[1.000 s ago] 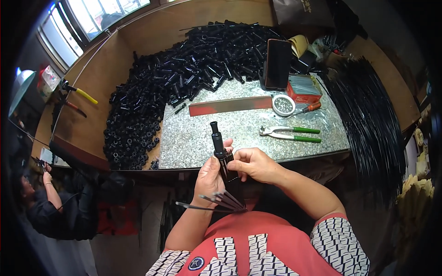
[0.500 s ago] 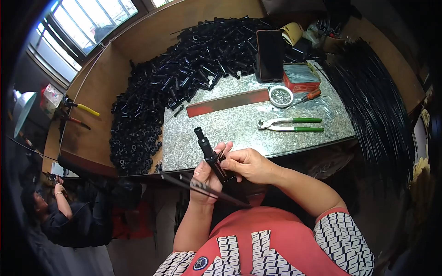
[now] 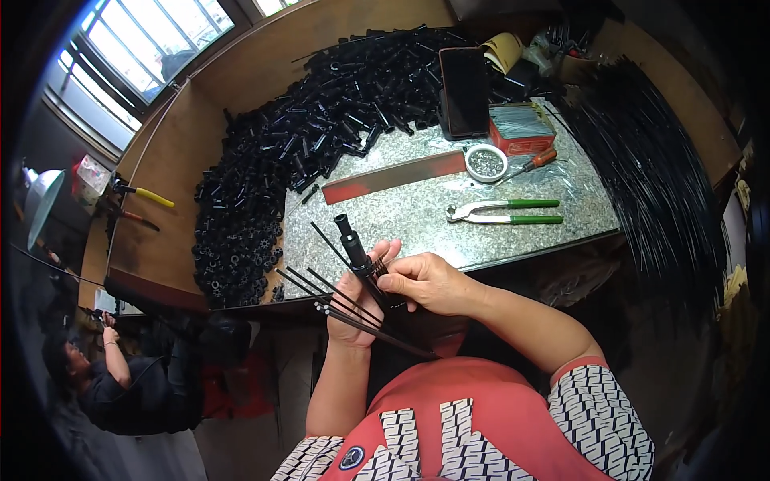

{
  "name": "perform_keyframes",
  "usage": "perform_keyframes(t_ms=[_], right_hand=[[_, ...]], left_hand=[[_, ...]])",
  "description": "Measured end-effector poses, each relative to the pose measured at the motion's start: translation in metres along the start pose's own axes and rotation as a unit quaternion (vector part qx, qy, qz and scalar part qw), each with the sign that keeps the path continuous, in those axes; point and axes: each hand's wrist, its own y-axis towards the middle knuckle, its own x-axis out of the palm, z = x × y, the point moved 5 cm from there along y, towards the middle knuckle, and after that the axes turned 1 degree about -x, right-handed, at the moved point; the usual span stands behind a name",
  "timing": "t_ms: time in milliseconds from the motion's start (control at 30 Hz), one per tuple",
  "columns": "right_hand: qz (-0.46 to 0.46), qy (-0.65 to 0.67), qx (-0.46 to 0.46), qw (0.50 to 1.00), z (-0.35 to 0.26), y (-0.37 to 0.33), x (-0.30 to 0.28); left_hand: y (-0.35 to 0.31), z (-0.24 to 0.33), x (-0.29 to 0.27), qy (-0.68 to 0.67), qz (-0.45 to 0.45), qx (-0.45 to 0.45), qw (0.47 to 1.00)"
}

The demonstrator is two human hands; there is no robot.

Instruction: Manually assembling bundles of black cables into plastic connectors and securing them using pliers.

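Note:
A black tubular fitting [image 3: 351, 244], stepped and narrower at its top, stands tilted in my left hand [image 3: 353, 321], whose fingers wrap round it from the left and behind. Several thin black rods [image 3: 345, 298] fan out to the left across that palm and wrist. My right hand [image 3: 429, 282] pinches at the fitting's right side with thumb and forefinger, where a row of thin dark prongs [image 3: 380, 268] shows. What exactly sits between those fingertips is hidden. Both hands are just off the worktop's front edge, above my lap.
On the speckled worktop [image 3: 417, 232] lie green-handled pincers [image 3: 505, 212], a red-brown bar [image 3: 393, 178], a white bowl of small metal pieces [image 3: 486, 163] and a screwdriver [image 3: 539, 160]. Black fittings [image 3: 297, 120] heap behind; black rods [image 3: 658, 160] lie right. Another person [image 3: 128, 377] works at left.
The rods by my left wrist have spread into a wider fan, with one now standing up beside the fitting. Both hands keep nearly the same place, and the view has shifted slightly.

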Motion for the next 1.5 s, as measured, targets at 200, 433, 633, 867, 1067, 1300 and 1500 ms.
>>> perform_keyframes(t_ms=[200,433,633,867,1067,1300,1500], right_hand=[[-0.003,-0.006,-0.006,1.000,0.000,0.001,0.000],[0.005,-0.023,-0.027,0.999,0.000,0.006,0.002],[0.013,-0.018,-0.023,0.999,-0.004,0.006,0.003],[0.016,-0.021,-0.024,0.999,-0.006,0.007,0.006],[0.015,-0.021,-0.037,0.999,-0.003,0.009,0.005],[-0.030,-0.010,-0.048,0.998,-0.003,0.016,0.005],[-0.040,-0.030,-0.059,0.997,-0.021,0.014,0.016]], left_hand=[[0.000,-0.001,-0.001,-0.015,0.009,-0.017,1.000],[-0.002,-0.003,-0.017,-0.030,0.033,0.022,0.999],[-0.001,0.000,-0.015,-0.050,0.050,0.019,0.997],[-0.003,0.002,-0.023,-0.059,0.063,0.007,0.996],[-0.007,0.001,-0.018,-0.041,0.062,-0.041,0.996],[-0.006,0.002,-0.014,-0.033,-0.024,-0.071,0.997],[-0.001,0.011,0.000,-0.016,-0.058,-0.066,0.996]])
